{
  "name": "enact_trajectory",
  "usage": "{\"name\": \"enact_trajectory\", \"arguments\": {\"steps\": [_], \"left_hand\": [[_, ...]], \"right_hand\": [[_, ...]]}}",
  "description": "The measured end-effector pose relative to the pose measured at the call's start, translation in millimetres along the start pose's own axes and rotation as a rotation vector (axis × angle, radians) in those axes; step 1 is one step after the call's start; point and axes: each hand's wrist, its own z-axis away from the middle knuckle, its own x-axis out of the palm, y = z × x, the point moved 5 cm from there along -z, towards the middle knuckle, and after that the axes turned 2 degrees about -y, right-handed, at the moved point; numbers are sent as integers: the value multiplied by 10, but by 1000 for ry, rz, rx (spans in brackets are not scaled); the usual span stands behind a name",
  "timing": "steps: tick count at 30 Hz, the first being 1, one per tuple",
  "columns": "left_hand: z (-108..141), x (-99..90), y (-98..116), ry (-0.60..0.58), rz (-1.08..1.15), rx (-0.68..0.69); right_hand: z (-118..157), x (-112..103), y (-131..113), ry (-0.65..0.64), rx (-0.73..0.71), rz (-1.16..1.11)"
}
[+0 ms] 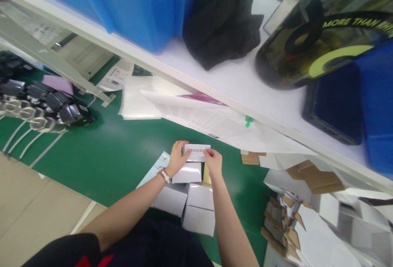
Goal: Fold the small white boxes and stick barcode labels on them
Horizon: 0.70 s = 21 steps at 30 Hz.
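Note:
A small white box [196, 157] with a barcode label [198, 150] on its top lies between my hands on the green table. My left hand [178, 158] grips the box at its left end, thumb on the top near the label. At the right end, my right hand [213, 161] has thumb and fingertips pinched together at the label's edge. Closer to me sit more white boxes, one [187, 173] just below the labelled one and others [199, 218] near my body. A yellow piece [207, 175] shows beside my right wrist, and a light blue sheet [156, 168] with handwriting lies left.
A white shelf [196, 62] crosses above the table, carrying a blue bin [138, 5], a black bag [224, 21] and a dark bottle [294, 50]. Black devices [61, 105] with cables stand left. Flattened white cartons [319, 234] are piled right. Papers [221, 119] hang under the shelf.

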Motion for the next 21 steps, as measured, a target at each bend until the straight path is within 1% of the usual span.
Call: {"name": "enact_trajectory", "arguments": {"steps": [9,21], "left_hand": [[-11,45,-17,20,-42,-11],[-11,72,-14,23,-98,-18]], "right_hand": [[57,7,-56,53,-31,120],[162,7,-229,74,-57,241]]}}
